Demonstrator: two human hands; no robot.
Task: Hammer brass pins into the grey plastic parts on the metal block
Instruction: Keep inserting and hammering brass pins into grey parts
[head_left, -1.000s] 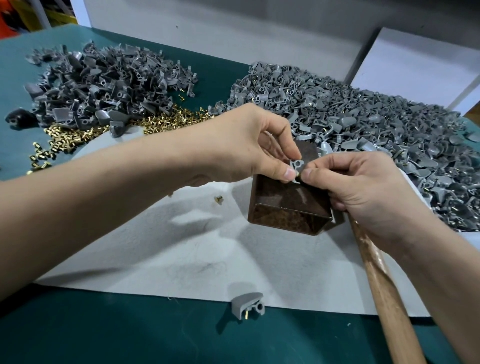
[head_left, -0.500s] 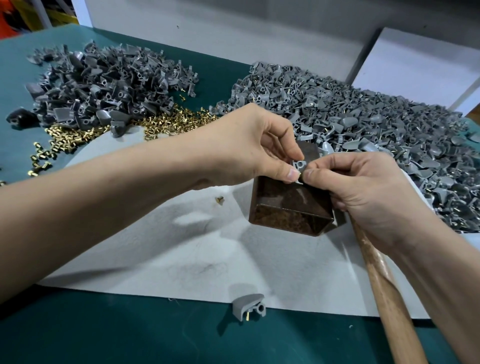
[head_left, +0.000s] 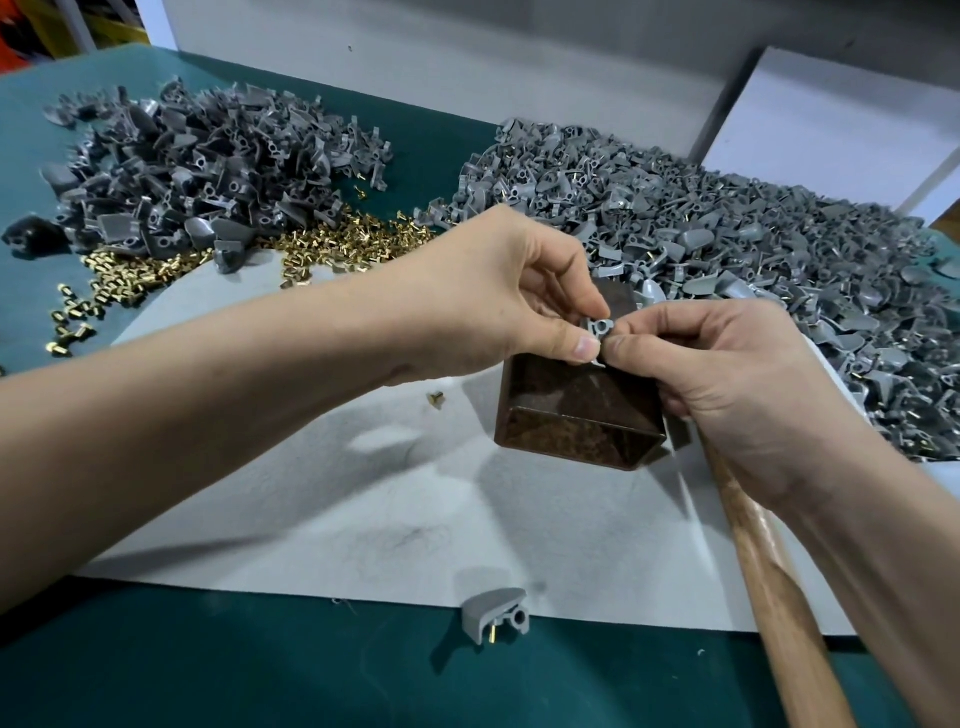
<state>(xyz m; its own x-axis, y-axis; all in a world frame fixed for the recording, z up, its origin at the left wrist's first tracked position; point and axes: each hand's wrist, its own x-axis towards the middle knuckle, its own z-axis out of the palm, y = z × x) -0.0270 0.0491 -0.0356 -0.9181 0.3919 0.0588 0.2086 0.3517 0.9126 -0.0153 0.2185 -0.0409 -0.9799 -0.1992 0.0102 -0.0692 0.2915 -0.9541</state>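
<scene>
While the grey plastic part (head_left: 598, 328) is pinched at the top of the metal block (head_left: 571, 410), the grips of the left hand (head_left: 498, 291) and right hand (head_left: 727, 374) both clamped on it, a tilted seating could be left, so that it is flung onto the counter (head_left: 156, 675) when struck.

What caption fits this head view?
Left hand and right hand pinch a grey plastic part on the metal block; wooden hammer handle beneath the right wrist.
</scene>
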